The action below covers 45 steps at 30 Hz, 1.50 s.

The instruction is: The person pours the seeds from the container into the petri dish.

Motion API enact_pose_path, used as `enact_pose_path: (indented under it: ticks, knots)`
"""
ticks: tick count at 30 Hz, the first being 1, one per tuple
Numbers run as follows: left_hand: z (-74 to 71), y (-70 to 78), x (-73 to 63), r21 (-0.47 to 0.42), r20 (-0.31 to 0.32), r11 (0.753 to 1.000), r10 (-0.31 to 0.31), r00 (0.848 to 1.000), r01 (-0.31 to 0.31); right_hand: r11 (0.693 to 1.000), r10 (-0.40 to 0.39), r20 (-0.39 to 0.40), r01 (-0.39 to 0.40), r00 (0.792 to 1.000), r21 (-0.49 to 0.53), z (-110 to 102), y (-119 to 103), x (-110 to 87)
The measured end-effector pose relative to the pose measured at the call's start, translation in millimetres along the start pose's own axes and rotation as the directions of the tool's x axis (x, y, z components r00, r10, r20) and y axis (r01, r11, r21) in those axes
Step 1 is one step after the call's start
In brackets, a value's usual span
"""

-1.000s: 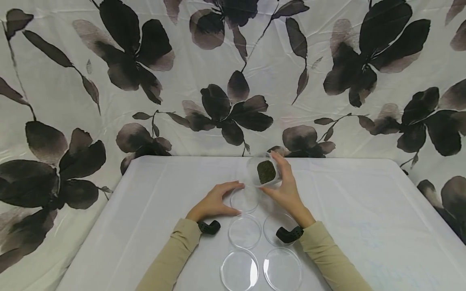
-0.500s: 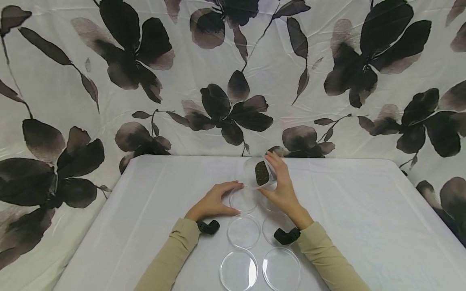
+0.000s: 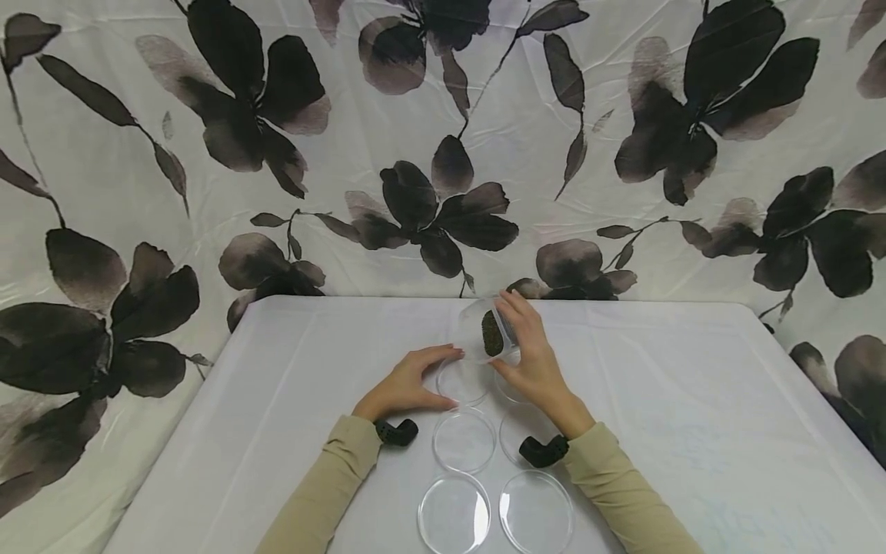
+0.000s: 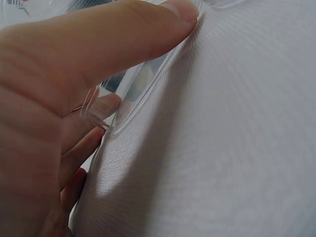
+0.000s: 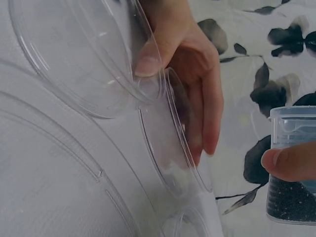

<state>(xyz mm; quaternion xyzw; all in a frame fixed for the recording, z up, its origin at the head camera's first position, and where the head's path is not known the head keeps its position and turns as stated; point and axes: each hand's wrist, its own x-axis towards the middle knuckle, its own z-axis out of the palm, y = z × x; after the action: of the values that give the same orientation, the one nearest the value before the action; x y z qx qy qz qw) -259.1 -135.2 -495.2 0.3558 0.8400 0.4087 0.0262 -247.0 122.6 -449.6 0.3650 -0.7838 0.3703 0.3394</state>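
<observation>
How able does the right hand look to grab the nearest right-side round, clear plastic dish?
Probably not: the right hand holds a clear plastic container of dark granules, though nothing covers the dish.

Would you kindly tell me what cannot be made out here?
Head view: part of a clear round plastic dish, hidden by the right hand.
Head view: individual dark granules, too small.
Left wrist view: part of another clear round plastic dish, hidden by the left hand.
Right wrist view: part of the clear boxy plastic container, cut off by the right edge.
</observation>
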Motion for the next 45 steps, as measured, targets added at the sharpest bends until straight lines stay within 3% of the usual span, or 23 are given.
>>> enact_pose_path:
  ticks: [8, 45]
  knots:
    - [1.5, -2.0, 1.0, -0.011, -0.006, 0.999, 0.03, 1.0, -0.03, 0.998, -0.015, 0.013, 0.016, 1.0, -0.064, -0.1, -2.9, 0.6]
    - [-0.5, 1.1, 0.2, -0.014, 0.006, 1.0, 0.002, 1.0, -0.002, 0.98, -0.035, 0.064, 0.047, 0.997, -0.192, 4.5, -8.5, 0.5]
